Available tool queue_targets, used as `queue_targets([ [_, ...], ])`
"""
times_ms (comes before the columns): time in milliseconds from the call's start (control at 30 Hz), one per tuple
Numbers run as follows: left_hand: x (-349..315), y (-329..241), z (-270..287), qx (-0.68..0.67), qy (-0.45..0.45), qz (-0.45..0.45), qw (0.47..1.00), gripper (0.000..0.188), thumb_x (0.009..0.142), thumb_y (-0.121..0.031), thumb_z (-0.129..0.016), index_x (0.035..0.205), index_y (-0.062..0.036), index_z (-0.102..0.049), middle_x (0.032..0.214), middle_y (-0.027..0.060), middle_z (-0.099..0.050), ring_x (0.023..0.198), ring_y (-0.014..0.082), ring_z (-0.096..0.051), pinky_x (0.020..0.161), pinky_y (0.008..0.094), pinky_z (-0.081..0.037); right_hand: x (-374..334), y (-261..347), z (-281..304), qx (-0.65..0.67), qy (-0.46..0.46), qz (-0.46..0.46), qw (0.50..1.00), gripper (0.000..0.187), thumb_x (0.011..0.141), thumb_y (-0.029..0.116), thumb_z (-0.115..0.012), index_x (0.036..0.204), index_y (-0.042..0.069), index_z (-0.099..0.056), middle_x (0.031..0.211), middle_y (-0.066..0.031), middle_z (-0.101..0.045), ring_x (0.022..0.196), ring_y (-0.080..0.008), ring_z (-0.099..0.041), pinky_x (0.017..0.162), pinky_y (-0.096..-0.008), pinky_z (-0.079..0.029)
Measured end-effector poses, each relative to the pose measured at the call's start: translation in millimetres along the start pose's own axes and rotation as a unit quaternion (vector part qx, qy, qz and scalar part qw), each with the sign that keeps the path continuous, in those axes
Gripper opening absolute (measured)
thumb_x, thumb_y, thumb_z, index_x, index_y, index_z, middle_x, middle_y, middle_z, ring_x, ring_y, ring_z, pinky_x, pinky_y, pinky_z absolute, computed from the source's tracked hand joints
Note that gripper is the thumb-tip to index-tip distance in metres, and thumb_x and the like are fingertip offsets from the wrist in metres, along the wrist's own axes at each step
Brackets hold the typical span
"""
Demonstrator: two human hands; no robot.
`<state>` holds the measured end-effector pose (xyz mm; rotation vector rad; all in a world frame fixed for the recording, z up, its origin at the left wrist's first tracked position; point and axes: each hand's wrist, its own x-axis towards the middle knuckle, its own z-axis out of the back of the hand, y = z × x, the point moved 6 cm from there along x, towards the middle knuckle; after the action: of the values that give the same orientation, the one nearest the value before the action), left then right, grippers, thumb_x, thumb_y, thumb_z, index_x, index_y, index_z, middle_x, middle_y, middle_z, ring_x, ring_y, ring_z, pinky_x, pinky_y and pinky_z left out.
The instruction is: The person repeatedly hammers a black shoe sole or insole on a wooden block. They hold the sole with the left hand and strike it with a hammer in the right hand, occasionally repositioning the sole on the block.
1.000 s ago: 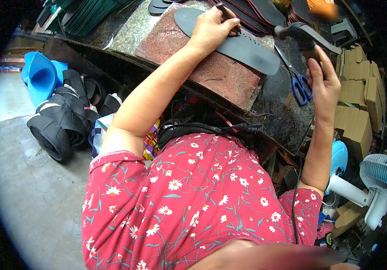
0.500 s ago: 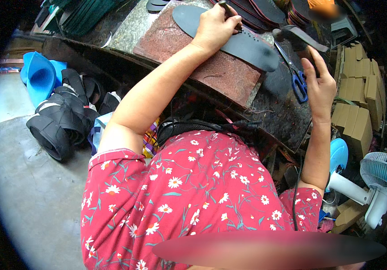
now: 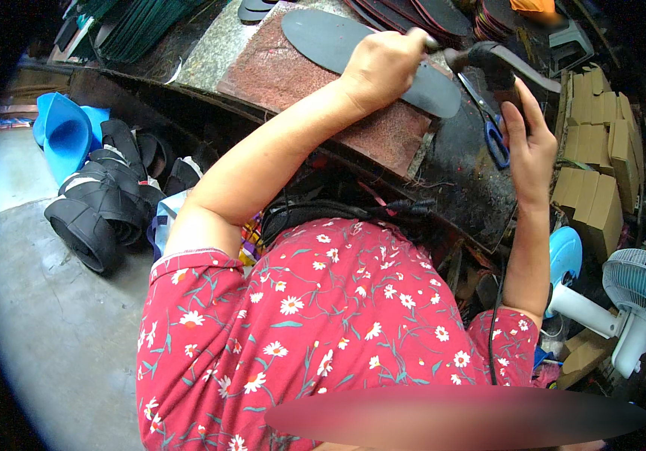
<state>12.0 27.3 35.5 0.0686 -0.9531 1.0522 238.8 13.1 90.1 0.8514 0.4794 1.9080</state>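
A dark grey shoe sole (image 3: 319, 34) lies flat on a reddish, rough board (image 3: 278, 68) on the workbench. Over its middle, my left hand (image 3: 383, 71) is closed round a short punch (image 3: 422, 39), whose metal end points right and leaves the fist near the sole's far edge. The rest of the punch is hidden by my fingers. To the right, my right hand (image 3: 531, 150) grips the dark handle of a hammer (image 3: 488, 60), its black head raised beside the sole's right end. Blue-handled scissors (image 3: 496, 139) lie on the bench between hammer and board.
Stacks of dark soles (image 3: 428, 19) stand along the bench's far side. Cardboard boxes (image 3: 590, 199) are piled at the right, above a white and blue fan (image 3: 631, 301). On the floor at left sit black rolls (image 3: 86, 229) and a blue foam piece (image 3: 63, 131).
My left hand has lifted and turned right, tilting the punch from upright on the sole to pointing right. The hammer has shifted slightly right; the sole has moved slightly left.
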Motion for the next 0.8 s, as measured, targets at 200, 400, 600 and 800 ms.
queue_targets([
  [200,-8.8,48.1,-13.6,-0.349,-0.018,0.271,0.897,0.014,0.088,-0.014,-0.069,0.091,-0.001,-0.065,0.077,0.0109,-0.071,0.069,0.0169,-0.071,0.065,0.0298,-0.057,1.0,1.8,28.9,0.102,-0.024,-0.009,0.994,0.035,0.095,0.016,-0.065,0.129,0.01,-0.063,0.087,0.0019,-0.064,0.07,-0.0032,-0.052,0.063,-0.0184,-0.044],
  [400,-1.8,19.5,1.1,-0.137,-0.036,0.094,0.985,0.023,0.082,-0.023,-0.074,0.092,-0.0068,-0.062,0.076,0.0163,-0.068,0.072,0.0347,-0.068,0.066,0.0418,-0.055,0.0,53.6,49.3,0.161,-0.114,0.12,0.973,0.035,0.097,0.014,-0.061,0.131,0.006,-0.059,0.088,-0.0079,-0.068,0.071,-0.0093,-0.059,0.064,-0.0235,-0.049],
  [600,2.7,4.0,-5.0,-0.068,-0.006,0.051,0.996,0.017,0.085,-0.013,-0.067,0.096,-0.0044,-0.058,0.077,0.0174,-0.067,0.072,0.0319,-0.068,0.064,0.0401,-0.055,-3.4,-2.3,-7.9,-0.024,0.004,0.007,1.0,0.04,0.093,0.032,-0.066,0.125,0.009,-0.063,0.1,-0.0154,-0.072,0.084,-0.0214,-0.07,0.074,-0.0308,-0.052],
  [800,-8.2,70.0,6.3,-0.492,-0.165,0.297,0.802,0.009,0.095,-0.01,-0.06,0.093,-0.0014,-0.058,0.082,0.0072,-0.067,0.073,0.0133,-0.066,0.066,0.0266,-0.055,-5.8,-16.2,-15.1,-0.138,0.054,-0.026,0.989,0.039,0.093,0.04,-0.064,0.124,0.017,-0.065,0.104,-0.0123,-0.071,0.09,-0.0275,-0.071,0.075,-0.0329,-0.053],
])
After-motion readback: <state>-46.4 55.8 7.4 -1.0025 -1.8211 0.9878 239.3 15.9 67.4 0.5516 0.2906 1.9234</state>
